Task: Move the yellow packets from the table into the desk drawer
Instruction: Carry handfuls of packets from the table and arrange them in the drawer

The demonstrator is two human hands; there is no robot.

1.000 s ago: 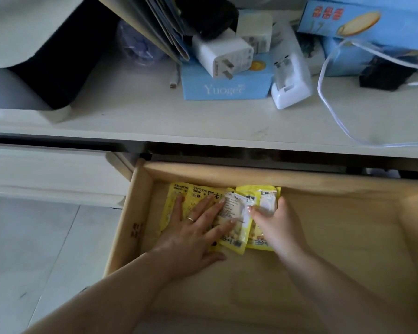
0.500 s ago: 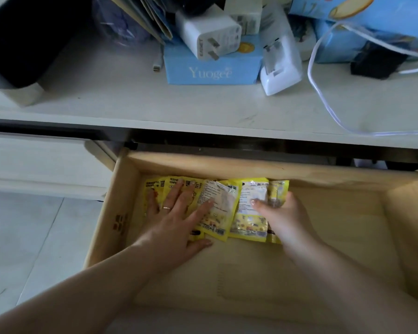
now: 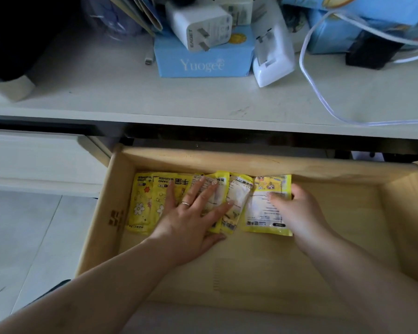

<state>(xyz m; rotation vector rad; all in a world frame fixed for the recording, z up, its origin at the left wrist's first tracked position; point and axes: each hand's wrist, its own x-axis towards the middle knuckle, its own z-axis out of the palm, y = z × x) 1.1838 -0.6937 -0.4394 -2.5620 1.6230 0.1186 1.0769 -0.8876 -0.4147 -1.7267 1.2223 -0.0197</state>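
Observation:
Several yellow hand-warmer packets lie in an overlapping row against the back wall of the open wooden drawer [image 3: 251, 162]. The leftmost packet [image 3: 140, 203] shows its flower print. My left hand [image 3: 191, 218] lies flat with fingers spread on the middle packets [image 3: 237, 198], pressing them down. The rightmost packet [image 3: 263, 210] lies label side up. My right hand [image 3: 299, 213] holds it at its right edge, with fingers on top and the thumb at the side. I see no yellow packets on the desk top [image 3: 130, 97].
At the back of the desk are a blue Yuogee box [image 3: 203, 63], a white plug charger [image 3: 200, 25], a white adapter [image 3: 273, 56], blue cartons and a black block [image 3: 372, 51]. A white cable [image 3: 323, 100] loops over the right side. A closed white drawer [image 3: 34, 160] sits at left.
The packets have gone from a tight overlapping stack to a wider row. My right hand slid the rightmost packet to the right, and my left hand shifted slightly right over the middle ones.

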